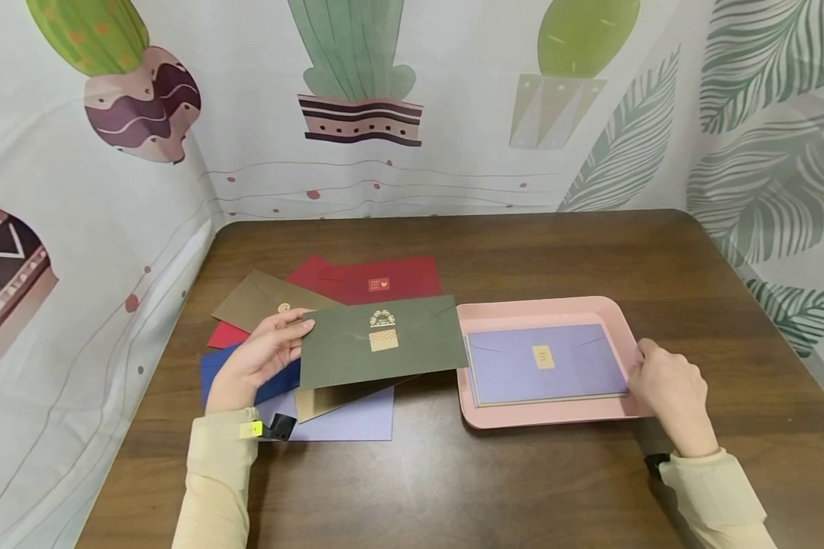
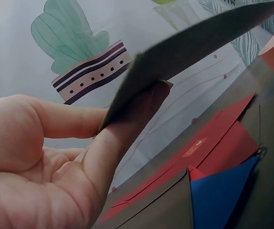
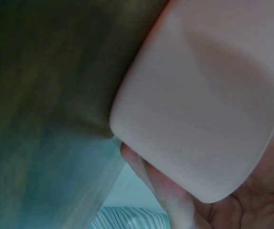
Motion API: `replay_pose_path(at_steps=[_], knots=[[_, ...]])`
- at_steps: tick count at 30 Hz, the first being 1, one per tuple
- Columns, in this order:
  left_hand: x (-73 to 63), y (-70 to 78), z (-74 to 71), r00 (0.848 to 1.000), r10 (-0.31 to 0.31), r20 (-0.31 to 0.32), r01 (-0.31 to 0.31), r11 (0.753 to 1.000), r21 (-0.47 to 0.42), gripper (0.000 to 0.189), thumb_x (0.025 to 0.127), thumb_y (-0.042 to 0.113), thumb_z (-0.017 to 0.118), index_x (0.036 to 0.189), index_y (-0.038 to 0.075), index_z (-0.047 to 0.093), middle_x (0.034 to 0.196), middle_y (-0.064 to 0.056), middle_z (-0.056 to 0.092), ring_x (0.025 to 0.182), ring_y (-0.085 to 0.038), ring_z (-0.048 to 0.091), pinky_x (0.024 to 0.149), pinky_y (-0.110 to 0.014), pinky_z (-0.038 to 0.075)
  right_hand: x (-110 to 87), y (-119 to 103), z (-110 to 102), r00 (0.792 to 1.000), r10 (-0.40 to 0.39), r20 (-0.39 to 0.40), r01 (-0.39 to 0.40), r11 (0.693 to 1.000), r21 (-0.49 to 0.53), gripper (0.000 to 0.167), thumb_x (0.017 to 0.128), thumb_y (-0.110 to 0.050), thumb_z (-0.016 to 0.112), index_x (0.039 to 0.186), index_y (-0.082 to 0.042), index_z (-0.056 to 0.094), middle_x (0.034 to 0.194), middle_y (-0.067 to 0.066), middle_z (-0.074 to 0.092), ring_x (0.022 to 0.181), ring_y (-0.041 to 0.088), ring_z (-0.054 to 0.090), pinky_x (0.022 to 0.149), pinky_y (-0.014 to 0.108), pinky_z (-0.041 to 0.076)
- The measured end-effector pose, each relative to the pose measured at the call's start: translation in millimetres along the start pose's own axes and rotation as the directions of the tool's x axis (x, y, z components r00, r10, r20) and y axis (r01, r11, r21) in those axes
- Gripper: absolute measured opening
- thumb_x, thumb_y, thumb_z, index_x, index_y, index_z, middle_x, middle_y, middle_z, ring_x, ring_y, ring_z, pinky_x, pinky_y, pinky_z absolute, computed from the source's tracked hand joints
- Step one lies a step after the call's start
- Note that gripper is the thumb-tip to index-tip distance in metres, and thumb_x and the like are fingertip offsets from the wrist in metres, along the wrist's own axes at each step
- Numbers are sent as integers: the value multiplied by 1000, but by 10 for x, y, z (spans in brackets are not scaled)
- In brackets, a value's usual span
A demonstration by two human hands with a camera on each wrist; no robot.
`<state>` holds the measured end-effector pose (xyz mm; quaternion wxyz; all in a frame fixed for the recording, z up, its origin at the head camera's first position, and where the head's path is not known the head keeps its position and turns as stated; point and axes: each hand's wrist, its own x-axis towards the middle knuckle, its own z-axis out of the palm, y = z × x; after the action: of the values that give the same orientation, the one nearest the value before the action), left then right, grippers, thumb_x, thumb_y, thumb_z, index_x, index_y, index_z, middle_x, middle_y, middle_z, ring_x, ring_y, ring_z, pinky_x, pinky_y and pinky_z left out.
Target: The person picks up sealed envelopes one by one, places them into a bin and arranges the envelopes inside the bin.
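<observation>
My left hand (image 1: 264, 354) pinches a dark green envelope (image 1: 343, 351) at its left edge, between thumb and fingers. The envelope is raised over the loose envelopes, its right end overlapping the tray's left rim in the head view. Seen from the left wrist, the thumb and fingers (image 2: 63, 119) clamp its edge. On the right, my right hand (image 1: 673, 393) grips the right end of a pink tray (image 1: 556, 415). A lavender envelope (image 1: 501, 366) with a small gold label lies in the tray, another edge showing beneath. The right wrist view shows the tray's underside (image 3: 198, 109).
Left of the tray lie overlapping envelopes: a red one (image 1: 412, 274) at the back, a brown one (image 1: 254, 297), a blue one (image 1: 213, 370), a beige one (image 1: 312, 404) and a lavender one (image 1: 364, 427). A patterned cloth (image 1: 467, 175) hangs behind the wooden table (image 1: 412, 503).
</observation>
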<state>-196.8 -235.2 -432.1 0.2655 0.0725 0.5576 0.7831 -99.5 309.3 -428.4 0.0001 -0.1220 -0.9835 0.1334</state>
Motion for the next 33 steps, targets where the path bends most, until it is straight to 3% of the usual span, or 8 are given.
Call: replay_pose_path(at_steps=[8,14,21,33], knots=[[28,-10,66,1000,-10,19,10,1000,22,23,103,1,37,118,10,51,93,8,66,73,-1,61,61,-14,48,4,14,-4,1000,4,16,-4,1000,-3,7,82,-9,46,83,-6,52,82,36,59,62,53,54,44,51,39],[63,-11,102,1000,-5,29,4,999,42,25,102,0,37,115,11,55,94,6,67,77,-4,65,65,-16,52,9,25,1,1000,4,20,-4,1000,-4,7,82,-9,47,84,-5,52,81,36,58,62,53,53,45,52,39],[108,-14,144,1000,-12,28,11,998,55,23,102,2,40,110,12,59,88,6,65,68,-3,60,62,-16,49,8,29,7,1000,0,17,0,1000,-2,6,82,-9,47,82,-5,52,80,36,58,61,53,53,44,52,39],[177,-42,238,999,-47,1,47,996,74,18,102,2,41,114,9,53,89,5,63,69,-3,62,67,-18,52,10,19,-23,1000,-1,30,1,1000,-8,7,82,-9,47,84,-5,52,81,36,58,62,53,54,45,52,39]])
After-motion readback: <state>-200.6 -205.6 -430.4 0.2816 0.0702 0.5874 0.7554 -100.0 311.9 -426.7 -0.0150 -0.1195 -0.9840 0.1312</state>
